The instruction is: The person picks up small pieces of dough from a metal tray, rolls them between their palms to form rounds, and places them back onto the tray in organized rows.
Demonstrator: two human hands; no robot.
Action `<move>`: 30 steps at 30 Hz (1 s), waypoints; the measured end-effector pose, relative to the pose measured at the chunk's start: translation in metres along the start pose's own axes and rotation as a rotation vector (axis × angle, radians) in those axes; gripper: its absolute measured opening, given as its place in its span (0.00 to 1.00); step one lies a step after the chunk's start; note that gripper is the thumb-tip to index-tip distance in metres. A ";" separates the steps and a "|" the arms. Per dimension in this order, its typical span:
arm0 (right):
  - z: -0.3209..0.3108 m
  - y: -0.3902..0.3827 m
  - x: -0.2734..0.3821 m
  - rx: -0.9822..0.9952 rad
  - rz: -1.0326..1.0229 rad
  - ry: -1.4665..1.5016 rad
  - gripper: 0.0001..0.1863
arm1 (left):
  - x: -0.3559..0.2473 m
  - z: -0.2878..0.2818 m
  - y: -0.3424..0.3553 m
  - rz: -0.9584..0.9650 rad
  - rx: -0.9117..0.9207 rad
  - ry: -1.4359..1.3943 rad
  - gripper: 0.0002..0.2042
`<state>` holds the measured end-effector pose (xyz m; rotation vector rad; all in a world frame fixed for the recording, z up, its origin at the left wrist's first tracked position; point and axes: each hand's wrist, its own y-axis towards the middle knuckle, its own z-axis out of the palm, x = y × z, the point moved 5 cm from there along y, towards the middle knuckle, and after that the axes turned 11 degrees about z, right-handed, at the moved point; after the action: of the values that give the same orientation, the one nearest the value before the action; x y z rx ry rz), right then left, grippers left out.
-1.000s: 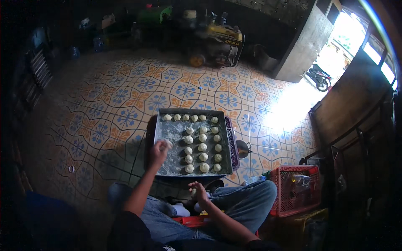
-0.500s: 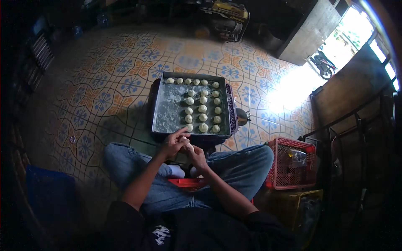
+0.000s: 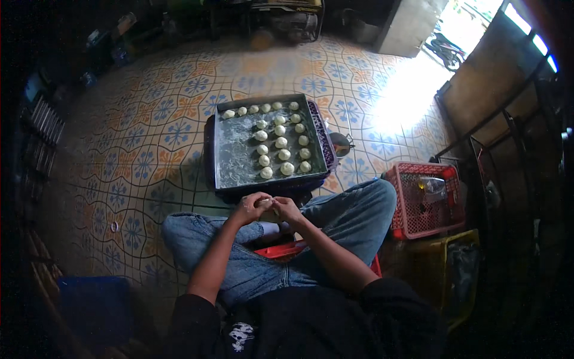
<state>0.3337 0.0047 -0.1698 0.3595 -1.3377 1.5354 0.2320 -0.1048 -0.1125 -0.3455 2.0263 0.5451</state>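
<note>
Both hands are close together above my lap. My left hand (image 3: 250, 209) has its fingers curled round a small piece of pale dough (image 3: 265, 203), and my right hand (image 3: 286, 209) grips it from the other side. Just beyond them, a square metal tray (image 3: 236, 155) rests on a raised base with a purple perforated crate (image 3: 320, 127). Rows of round, pale dough balls (image 3: 280, 142) sit in the tray along the back, middle and right; its left part is bare metal dusted with white powder.
A red perforated crate (image 3: 403, 203) holding a plastic bottle (image 3: 431, 187), and a yellow crate (image 3: 436, 275), are at my right. A metal pot (image 3: 341, 143) stands beside the tray. A blue object (image 3: 95, 308) lies low left. A generator (image 3: 287, 21) and an open door (image 3: 400, 27) are at the back.
A second ago my left hand was over the tray's left side; it has come down to join my right hand on the dough, which has risen slightly. The view has shifted.
</note>
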 end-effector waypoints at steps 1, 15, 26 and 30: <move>0.001 0.000 0.002 0.001 0.000 0.004 0.18 | 0.002 0.003 -0.001 -0.002 0.003 0.002 0.15; -0.079 0.024 -0.004 -0.832 0.099 -0.489 0.20 | 0.043 0.013 0.005 -0.418 -0.201 -0.271 0.19; -0.020 0.040 0.000 -0.184 -0.118 -0.307 0.18 | 0.089 0.038 0.001 -0.546 -0.249 -0.421 0.19; 0.001 0.013 0.032 0.052 0.006 0.021 0.18 | 0.096 -0.006 0.007 -0.512 -0.403 -0.120 0.20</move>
<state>0.3088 0.0218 -0.1525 0.3711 -1.2854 1.5773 0.1779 -0.1035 -0.1920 -1.0160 1.6156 0.6255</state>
